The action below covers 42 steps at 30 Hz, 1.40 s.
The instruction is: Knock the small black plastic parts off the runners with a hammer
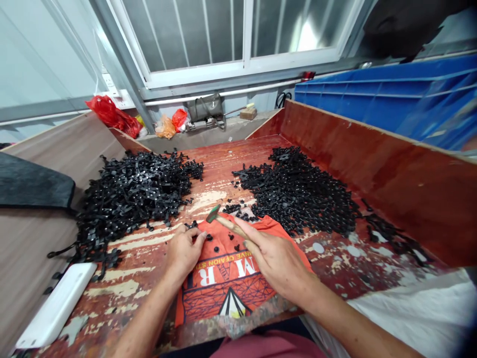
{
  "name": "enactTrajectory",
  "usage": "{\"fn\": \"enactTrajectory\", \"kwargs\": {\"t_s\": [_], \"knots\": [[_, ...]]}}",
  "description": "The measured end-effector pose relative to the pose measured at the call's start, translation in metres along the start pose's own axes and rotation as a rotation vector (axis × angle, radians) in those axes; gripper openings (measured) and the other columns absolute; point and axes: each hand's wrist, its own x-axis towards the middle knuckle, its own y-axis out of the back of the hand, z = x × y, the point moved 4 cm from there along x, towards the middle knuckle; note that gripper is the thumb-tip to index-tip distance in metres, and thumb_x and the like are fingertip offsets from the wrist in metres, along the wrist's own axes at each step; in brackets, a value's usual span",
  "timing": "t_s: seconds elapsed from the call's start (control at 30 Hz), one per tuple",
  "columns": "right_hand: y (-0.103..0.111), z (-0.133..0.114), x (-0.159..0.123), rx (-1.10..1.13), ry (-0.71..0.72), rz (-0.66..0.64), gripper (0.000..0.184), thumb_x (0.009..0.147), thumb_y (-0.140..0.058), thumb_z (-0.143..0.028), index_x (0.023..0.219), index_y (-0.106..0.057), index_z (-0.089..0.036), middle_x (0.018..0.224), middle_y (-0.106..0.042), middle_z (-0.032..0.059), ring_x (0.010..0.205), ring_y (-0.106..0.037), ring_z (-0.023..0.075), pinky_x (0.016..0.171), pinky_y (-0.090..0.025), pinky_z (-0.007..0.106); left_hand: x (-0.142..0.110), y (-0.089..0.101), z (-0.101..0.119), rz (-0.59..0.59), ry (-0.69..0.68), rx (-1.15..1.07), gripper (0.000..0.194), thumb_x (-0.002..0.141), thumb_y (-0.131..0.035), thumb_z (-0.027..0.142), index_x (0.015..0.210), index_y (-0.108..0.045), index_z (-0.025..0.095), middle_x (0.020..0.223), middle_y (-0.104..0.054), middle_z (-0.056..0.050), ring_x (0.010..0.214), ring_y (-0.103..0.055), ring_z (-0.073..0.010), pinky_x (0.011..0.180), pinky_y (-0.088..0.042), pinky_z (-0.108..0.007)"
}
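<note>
My left hand [186, 248] is at the left edge of an orange printed cloth [223, 278], thumb and fingers pinched on a small black plastic part [192, 225]. In my right hand [278, 256] is a small hammer [233, 226], gripped by its wooden handle. Its green head points up and left, just above the cloth's far edge and close to my left fingers. Several loose black pieces [216, 249] lie on the cloth between my hands. Part of the handle is hidden in my right palm.
Heaps of black parts lie at left [137, 184] and right [301, 191] on the worn red table [208, 164]. A white oblong case [57, 306] rests at the near left. Wooden boards [372, 144] wall the sides; a blue crate [372, 94] stands beyond the right one.
</note>
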Motion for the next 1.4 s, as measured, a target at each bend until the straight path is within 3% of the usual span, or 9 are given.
{"fn": "enactTrajectory", "kwargs": {"t_s": [0.33,0.5,0.73,0.87,0.97,1.03,1.13,1.23,1.4], "knots": [[-0.016,0.004,-0.001,-0.088,-0.001,-0.010,0.056,0.101,-0.040,-0.024,0.154,-0.031,-0.036,0.109,-0.076,0.0027,0.090,-0.072,0.0206,0.075,-0.053,0.030,-0.005,0.002,0.004,0.017,0.029,0.040,0.031,0.091,-0.051,0.043,0.086,-0.077,0.027,0.082,-0.052,-0.003,0.078,-0.058,-0.0190,0.069,-0.038,-0.027],[-0.026,0.002,0.004,-0.228,-0.039,-0.173,0.050,0.099,-0.044,-0.024,0.149,-0.043,-0.034,0.090,-0.078,0.0037,0.077,-0.073,0.0220,0.063,-0.048,0.027,-0.003,0.002,0.004,-0.018,-0.002,0.032,0.034,0.093,-0.047,0.043,0.089,-0.077,0.026,0.083,-0.053,-0.003,0.079,-0.059,-0.0193,0.071,-0.040,-0.028],[0.010,0.004,-0.012,0.040,-0.024,-0.100,0.061,0.100,-0.041,-0.020,0.152,-0.028,-0.048,0.111,-0.075,-0.0035,0.090,-0.071,0.0185,0.075,-0.052,0.028,0.001,0.011,0.007,-0.120,-0.210,0.034,0.038,0.094,-0.042,0.044,0.094,-0.076,0.028,0.082,-0.053,-0.003,0.079,-0.060,-0.0204,0.073,-0.044,-0.029],[0.026,0.027,-0.035,0.096,-0.071,-0.038,0.063,0.098,-0.040,-0.016,0.150,-0.032,-0.051,0.130,-0.067,-0.0053,0.099,-0.070,0.0188,0.084,-0.053,0.031,0.040,0.077,0.007,0.101,-0.294,0.260,0.045,0.092,-0.038,0.051,0.102,-0.074,0.024,0.089,-0.053,-0.005,0.076,-0.058,-0.0184,0.074,-0.046,-0.028],[0.029,0.046,-0.043,0.031,-0.132,-0.008,0.061,0.098,-0.040,-0.016,0.149,-0.035,-0.048,0.132,-0.065,-0.0024,0.104,-0.067,0.0201,0.091,-0.052,0.035,0.089,0.149,0.008,0.245,-0.302,0.456,0.063,0.094,-0.022,0.058,0.124,-0.064,0.022,0.109,-0.059,-0.004,0.106,-0.054,-0.0215,0.096,-0.041,-0.036],[0.028,0.058,-0.044,-0.031,-0.172,-0.006,0.059,0.099,-0.040,-0.018,0.150,-0.035,-0.047,0.126,-0.067,-0.0001,0.105,-0.066,0.0208,0.091,-0.051,0.035,0.117,0.189,0.003,0.267,-0.169,0.497,0.075,0.093,-0.009,0.062,0.137,-0.052,0.019,0.124,-0.055,-0.004,0.118,-0.049,-0.0258,0.098,-0.036,-0.046],[0.026,0.072,-0.040,-0.128,-0.234,-0.024,0.051,0.100,-0.040,-0.022,0.147,-0.043,-0.044,0.109,-0.072,0.0017,0.095,-0.068,0.0218,0.082,-0.051,0.034,0.126,0.215,0.000,0.394,0.006,0.513,0.073,0.090,-0.024,0.068,0.148,-0.038,0.026,0.121,-0.056,-0.005,0.114,-0.055,-0.0297,0.092,-0.041,-0.051],[0.024,0.081,-0.038,-0.176,-0.245,-0.039,0.042,0.100,-0.042,-0.025,0.138,-0.056,-0.038,0.098,-0.073,0.0026,0.088,-0.068,0.0218,0.076,-0.050,0.031,0.102,0.182,0.014,0.360,-0.161,0.473,0.054,0.089,-0.043,0.055,0.129,-0.061,0.024,0.112,-0.062,-0.004,0.108,-0.060,-0.0230,0.095,-0.044,-0.040],[0.020,0.090,-0.036,-0.313,-0.185,0.003,0.046,0.097,-0.047,-0.020,0.141,-0.054,-0.033,0.097,-0.068,0.0059,0.090,-0.062,0.0245,0.079,-0.046,0.035,0.044,0.065,0.042,-0.136,-0.359,0.101,0.024,0.087,-0.054,0.032,0.091,-0.076,0.023,0.095,-0.074,-0.002,0.088,-0.067,-0.0176,0.082,-0.048,-0.026]]}}
